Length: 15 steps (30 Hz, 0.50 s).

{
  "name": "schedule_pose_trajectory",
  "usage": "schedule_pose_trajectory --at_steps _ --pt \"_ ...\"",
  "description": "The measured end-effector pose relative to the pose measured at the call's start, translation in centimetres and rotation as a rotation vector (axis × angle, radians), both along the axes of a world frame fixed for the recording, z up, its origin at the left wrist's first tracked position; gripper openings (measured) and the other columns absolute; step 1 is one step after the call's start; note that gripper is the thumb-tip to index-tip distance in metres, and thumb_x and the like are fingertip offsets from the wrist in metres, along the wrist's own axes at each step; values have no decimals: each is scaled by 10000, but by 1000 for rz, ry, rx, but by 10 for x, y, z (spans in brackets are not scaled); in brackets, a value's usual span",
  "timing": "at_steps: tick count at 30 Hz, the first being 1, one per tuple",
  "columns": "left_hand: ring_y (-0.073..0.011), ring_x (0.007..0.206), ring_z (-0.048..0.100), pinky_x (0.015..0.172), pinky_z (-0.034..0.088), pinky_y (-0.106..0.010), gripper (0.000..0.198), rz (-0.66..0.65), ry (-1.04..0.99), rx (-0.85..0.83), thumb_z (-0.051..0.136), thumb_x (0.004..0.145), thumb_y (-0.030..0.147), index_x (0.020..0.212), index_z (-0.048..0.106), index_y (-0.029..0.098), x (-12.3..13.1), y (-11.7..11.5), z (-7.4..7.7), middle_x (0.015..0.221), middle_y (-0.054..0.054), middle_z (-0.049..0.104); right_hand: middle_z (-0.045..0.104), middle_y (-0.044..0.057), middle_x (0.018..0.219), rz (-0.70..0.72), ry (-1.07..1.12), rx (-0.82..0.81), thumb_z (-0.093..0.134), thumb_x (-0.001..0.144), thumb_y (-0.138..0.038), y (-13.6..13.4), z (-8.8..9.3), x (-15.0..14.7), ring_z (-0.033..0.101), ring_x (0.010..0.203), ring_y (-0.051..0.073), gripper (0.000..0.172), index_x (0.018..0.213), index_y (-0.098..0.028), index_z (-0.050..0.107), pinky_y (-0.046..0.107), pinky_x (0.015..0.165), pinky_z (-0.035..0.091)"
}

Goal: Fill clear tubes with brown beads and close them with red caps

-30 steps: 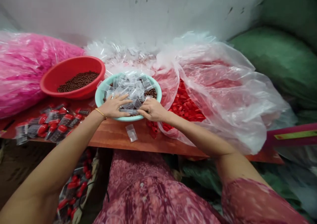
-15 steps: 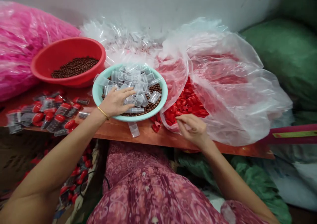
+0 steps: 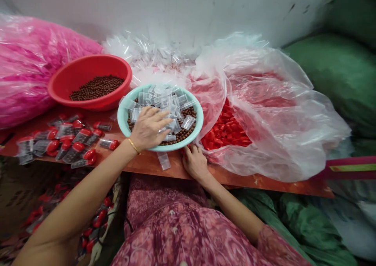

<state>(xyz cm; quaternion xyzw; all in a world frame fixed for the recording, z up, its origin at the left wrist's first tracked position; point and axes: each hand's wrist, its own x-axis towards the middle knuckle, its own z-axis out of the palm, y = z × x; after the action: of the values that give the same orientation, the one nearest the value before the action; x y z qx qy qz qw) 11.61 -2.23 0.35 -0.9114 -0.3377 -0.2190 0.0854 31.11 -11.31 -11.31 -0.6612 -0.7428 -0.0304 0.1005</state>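
Observation:
My left hand (image 3: 151,128) rests with spread fingers on clear plastic tubes (image 3: 161,97) piled in a pale green basin (image 3: 200,119). Small brown balls (image 3: 183,134) lie under and around the tubes in that basin. At the basin's front right, my right hand (image 3: 196,163) is down on the table with its fingers curled onto a red cap (image 3: 184,153), mostly covered by the fingers. Beside it, a heap of red caps (image 3: 227,129) spills from an open clear bag (image 3: 264,156). One clear tube (image 3: 163,161) lies on the table below the basin.
Filled tubes with red caps (image 3: 72,140) are piled on the table's left. Behind them stands a red basin (image 3: 55,87) of brown balls, near a pink bag (image 3: 26,70). More clear tubes (image 3: 158,54) lie at the back wall. Green sacks (image 3: 331,74) stand at right.
My right hand has moved left and down from the bagged red caps to the table beside the pale green basin. My left hand stays over the tubes. The view has shifted slightly.

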Motion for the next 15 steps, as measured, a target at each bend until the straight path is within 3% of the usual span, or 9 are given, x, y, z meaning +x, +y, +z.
schedule_pose_trajectory --at_steps 3,5,8,11,15 --pt "-304 1319 388 1072 263 -510 345 -250 136 -45 502 861 282 1182 610 214 32 6 8 1333 -76 556 646 116 904 84 70 43 486 805 -163 -2 -2 7 579 846 232 344 1109 -184 648 294 642 459" --pt "-314 1345 353 1080 252 -519 360 -319 207 -81 519 849 271 1193 602 201 51 16 9 1329 -95 550 643 96 856 161 177 70 483 788 -137 -7 1 13 599 796 207 314 1053 -176 649 282 636 478" --pt "-337 1306 398 1067 270 -541 338 -262 308 -116 570 799 246 1120 642 171 59 31 1 1220 -131 612 655 64 829 310 411 137 451 776 -90 -20 19 28 624 752 169 305 1012 -182 621 269 664 508" --pt "-336 1294 415 1062 286 -553 232 -140 354 -111 531 800 189 957 695 144 45 38 -9 1108 -148 653 673 32 835 384 599 217 453 764 -62 -26 51 44 637 728 140 312 996 -213 598 251 669 517" --pt "-335 1295 422 1084 261 -585 216 -108 277 -133 496 813 179 843 708 153 28 33 -11 1114 -133 652 700 48 921 338 579 345 486 804 -106 9 93 49 660 803 152 263 1006 -213 616 262 731 527"
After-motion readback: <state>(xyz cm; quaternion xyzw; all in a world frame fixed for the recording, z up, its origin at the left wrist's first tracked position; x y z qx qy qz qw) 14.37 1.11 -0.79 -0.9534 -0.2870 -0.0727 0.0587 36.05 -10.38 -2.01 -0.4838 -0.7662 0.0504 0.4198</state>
